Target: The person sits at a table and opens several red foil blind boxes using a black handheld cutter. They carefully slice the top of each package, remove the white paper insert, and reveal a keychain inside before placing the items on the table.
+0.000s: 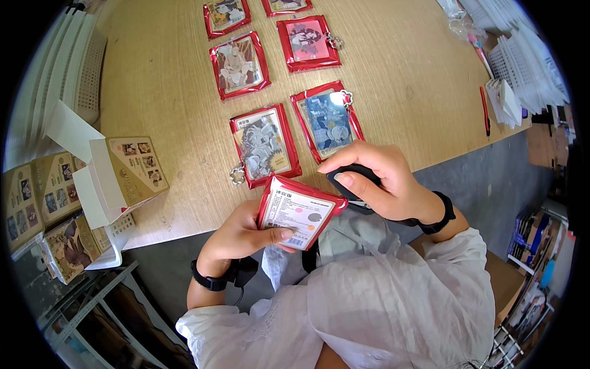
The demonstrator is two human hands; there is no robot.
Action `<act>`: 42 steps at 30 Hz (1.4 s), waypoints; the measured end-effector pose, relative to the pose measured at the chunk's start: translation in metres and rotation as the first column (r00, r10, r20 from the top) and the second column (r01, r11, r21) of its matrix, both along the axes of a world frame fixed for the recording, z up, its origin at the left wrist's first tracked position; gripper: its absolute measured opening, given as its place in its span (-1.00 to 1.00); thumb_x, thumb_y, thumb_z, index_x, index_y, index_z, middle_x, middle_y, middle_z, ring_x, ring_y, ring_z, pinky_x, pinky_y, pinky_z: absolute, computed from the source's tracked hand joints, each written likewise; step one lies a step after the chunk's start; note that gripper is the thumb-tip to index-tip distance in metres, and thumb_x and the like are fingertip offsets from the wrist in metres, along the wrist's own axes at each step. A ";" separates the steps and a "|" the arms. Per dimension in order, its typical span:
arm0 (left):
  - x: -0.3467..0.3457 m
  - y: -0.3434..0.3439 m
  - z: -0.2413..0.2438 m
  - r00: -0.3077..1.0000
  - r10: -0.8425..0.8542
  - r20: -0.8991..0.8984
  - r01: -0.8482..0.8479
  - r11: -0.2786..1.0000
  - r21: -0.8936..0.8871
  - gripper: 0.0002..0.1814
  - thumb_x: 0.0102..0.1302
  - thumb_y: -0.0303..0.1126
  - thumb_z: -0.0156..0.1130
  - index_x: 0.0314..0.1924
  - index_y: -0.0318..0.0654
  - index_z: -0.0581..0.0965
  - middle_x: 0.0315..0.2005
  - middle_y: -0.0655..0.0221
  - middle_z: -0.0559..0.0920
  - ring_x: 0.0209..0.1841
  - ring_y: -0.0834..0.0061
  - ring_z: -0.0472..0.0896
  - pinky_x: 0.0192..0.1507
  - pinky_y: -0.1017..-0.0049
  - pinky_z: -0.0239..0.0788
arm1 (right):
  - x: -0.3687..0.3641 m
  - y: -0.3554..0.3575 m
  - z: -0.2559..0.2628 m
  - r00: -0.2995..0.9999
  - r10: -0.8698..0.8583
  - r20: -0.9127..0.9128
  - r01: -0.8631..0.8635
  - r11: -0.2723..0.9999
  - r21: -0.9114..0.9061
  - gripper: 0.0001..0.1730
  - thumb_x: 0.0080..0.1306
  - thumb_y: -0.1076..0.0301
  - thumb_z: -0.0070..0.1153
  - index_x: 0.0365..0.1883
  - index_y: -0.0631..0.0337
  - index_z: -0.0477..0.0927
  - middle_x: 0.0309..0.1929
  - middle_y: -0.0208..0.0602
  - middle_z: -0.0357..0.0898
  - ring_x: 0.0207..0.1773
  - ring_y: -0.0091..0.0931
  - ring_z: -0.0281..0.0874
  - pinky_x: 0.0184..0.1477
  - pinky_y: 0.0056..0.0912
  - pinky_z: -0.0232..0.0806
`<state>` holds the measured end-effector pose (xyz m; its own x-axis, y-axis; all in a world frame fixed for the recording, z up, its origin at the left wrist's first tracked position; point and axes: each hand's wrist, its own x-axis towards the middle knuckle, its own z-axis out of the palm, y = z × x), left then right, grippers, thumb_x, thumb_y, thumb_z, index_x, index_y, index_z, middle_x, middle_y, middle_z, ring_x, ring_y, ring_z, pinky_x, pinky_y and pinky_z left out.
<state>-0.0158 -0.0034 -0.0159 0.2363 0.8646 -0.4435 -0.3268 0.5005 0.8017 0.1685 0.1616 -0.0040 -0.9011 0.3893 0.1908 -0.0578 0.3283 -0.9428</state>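
Note:
My left hand [249, 233] grips a red foil packet [300, 213] by its lower left side. Its white printed back, with text, coloured dots and a barcode, faces up. Just right of it, a black rounded hand-held object [352, 181] sits between the thumb and fingers of my right hand [385, 184]; what kind it is I cannot tell. Beyond my hands lie two more red packets, one with a grey picture card [263, 146] and one with a blue picture card [329, 121]. Each has a small metal chain on it.
Farther up the wooden table [161, 92] lie several similar red packets [240, 65]. An opened gold-and-white carton [136, 170] stands at left beside white baskets [87, 69]. At right are a red pen [485, 110] and stacked white baskets [525, 64]. The table's front edge runs beneath my hands.

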 end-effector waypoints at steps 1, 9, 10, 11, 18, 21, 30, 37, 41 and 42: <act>0.000 0.000 0.001 1.000 0.003 0.010 -0.003 1.000 -0.016 -0.63 0.18 -0.58 0.17 0.01 -0.44 0.40 -0.17 0.22 0.57 -0.18 0.43 0.56 -0.23 0.42 0.53 | -0.001 0.000 0.001 1.000 0.009 0.006 -0.009 1.000 -0.001 -0.85 0.25 0.48 -0.02 -0.21 0.28 0.49 -0.35 -0.27 0.55 -0.40 -0.50 0.50 -0.36 -0.53 0.28; 0.000 0.002 0.000 0.999 -0.033 -0.033 0.034 0.999 0.017 -0.62 0.18 -0.59 0.16 0.02 -0.43 0.39 -0.16 0.23 0.56 -0.16 0.44 0.56 -0.22 0.43 0.52 | -0.001 0.003 0.008 0.994 0.061 0.094 -0.060 0.998 -0.018 -0.84 0.25 0.48 -0.02 -0.23 0.32 0.52 -0.33 -0.23 0.58 -0.33 -0.46 0.55 -0.29 -0.55 0.32; 0.000 0.002 0.000 0.999 -0.041 -0.028 0.041 0.999 0.018 -0.62 0.18 -0.59 0.16 0.02 -0.43 0.39 -0.16 0.23 0.56 -0.16 0.44 0.55 -0.22 0.43 0.52 | -0.001 0.003 0.008 0.991 0.073 0.111 -0.072 0.997 -0.010 -0.85 0.24 0.49 -0.01 -0.24 0.32 0.52 -0.33 -0.23 0.58 -0.33 -0.46 0.55 -0.30 -0.55 0.32; -0.001 0.002 -0.001 0.999 -0.048 -0.024 0.049 0.999 0.019 -0.62 0.18 -0.59 0.16 0.03 -0.43 0.39 -0.16 0.23 0.56 -0.16 0.44 0.55 -0.22 0.43 0.52 | -0.001 0.004 0.008 0.988 0.084 0.129 -0.085 0.996 -0.003 -0.85 0.23 0.50 -0.01 -0.24 0.32 0.53 -0.33 -0.24 0.58 -0.34 -0.46 0.55 -0.31 -0.55 0.32; -0.004 0.003 -0.002 0.994 -0.103 -0.040 0.102 0.995 -0.018 -0.61 0.19 -0.57 0.17 0.04 -0.42 0.38 -0.17 0.27 0.56 -0.17 0.49 0.55 -0.22 0.45 0.52 | -0.001 0.007 0.007 0.966 0.154 0.207 -0.153 0.988 -0.021 -0.84 0.19 0.55 0.01 -0.24 0.28 0.53 -0.34 -0.26 0.58 -0.39 -0.44 0.52 -0.36 -0.50 0.31; -0.005 0.005 -0.002 0.989 -0.123 -0.076 0.124 0.992 0.011 -0.60 0.18 -0.57 0.17 0.05 -0.41 0.37 -0.17 0.27 0.56 -0.17 0.50 0.54 -0.23 0.46 0.52 | -0.001 0.007 0.005 0.971 0.162 0.176 -0.166 0.986 0.009 -0.84 0.18 0.55 0.01 -0.25 0.28 0.52 -0.34 -0.26 0.58 -0.39 -0.41 0.52 -0.36 -0.50 0.31; -0.005 0.005 0.000 0.997 -0.066 -0.049 0.067 0.998 0.011 -0.59 0.17 -0.60 0.16 0.05 -0.41 0.37 -0.15 0.24 0.56 -0.14 0.44 0.55 -0.20 0.43 0.52 | 0.000 0.001 0.008 0.999 0.018 0.044 -0.018 1.000 0.005 -0.84 0.24 0.50 -0.01 -0.23 0.32 0.53 -0.32 -0.21 0.59 -0.34 -0.44 0.55 -0.30 -0.52 0.34; 0.001 0.003 -0.001 1.000 -0.007 0.011 0.008 0.999 -0.033 -0.62 0.18 -0.60 0.14 0.03 -0.43 0.38 -0.13 0.21 0.56 -0.13 0.41 0.56 -0.18 0.41 0.51 | 0.002 -0.003 0.006 0.997 -0.054 0.045 0.052 0.998 0.047 -0.82 0.28 0.45 -0.04 -0.22 0.32 0.54 -0.30 -0.20 0.59 -0.32 -0.48 0.55 -0.28 -0.55 0.33; 0.004 0.004 -0.001 0.999 -0.011 -0.035 0.011 1.000 0.016 -0.63 0.20 -0.59 0.12 0.03 -0.44 0.38 -0.14 0.20 0.56 -0.13 0.42 0.56 -0.17 0.41 0.51 | 0.002 -0.003 0.007 0.997 -0.056 0.060 0.054 0.998 0.033 -0.82 0.28 0.44 -0.04 -0.23 0.32 0.54 -0.30 -0.20 0.59 -0.32 -0.49 0.55 -0.29 -0.55 0.33; 0.004 0.004 -0.001 0.999 -0.014 -0.032 0.015 1.000 0.006 -0.63 0.20 -0.59 0.12 0.04 -0.43 0.38 -0.13 0.21 0.56 -0.13 0.42 0.55 -0.17 0.42 0.51 | 0.002 -0.003 0.007 0.996 -0.057 0.063 0.055 0.998 0.029 -0.82 0.28 0.45 -0.04 -0.23 0.32 0.54 -0.30 -0.20 0.59 -0.32 -0.49 0.55 -0.30 -0.55 0.33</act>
